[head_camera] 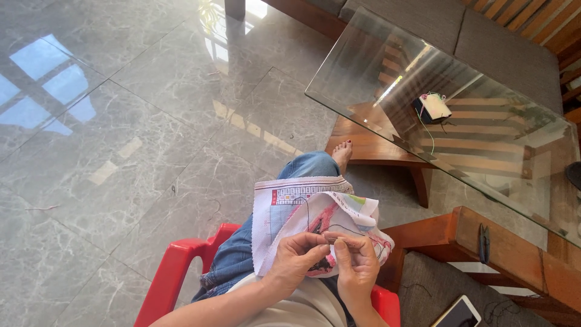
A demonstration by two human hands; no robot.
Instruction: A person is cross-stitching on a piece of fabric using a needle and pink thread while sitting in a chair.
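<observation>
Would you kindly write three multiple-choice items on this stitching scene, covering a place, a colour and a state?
1. Where does the small thread card lie?
A. on the glass tabletop
B. on the floor
C. on the chair

2. What colour is the plastic chair?
A. blue
B. red
C. white

3. How are the left hand and right hand placed?
A. apart on the knees
B. together at the embroidery cloth
C. raised overhead

Answers: 1 A, it rests on the glass; 2 B, its rim is red; 3 B, the fingers of both hands meet on the cloth.
</observation>
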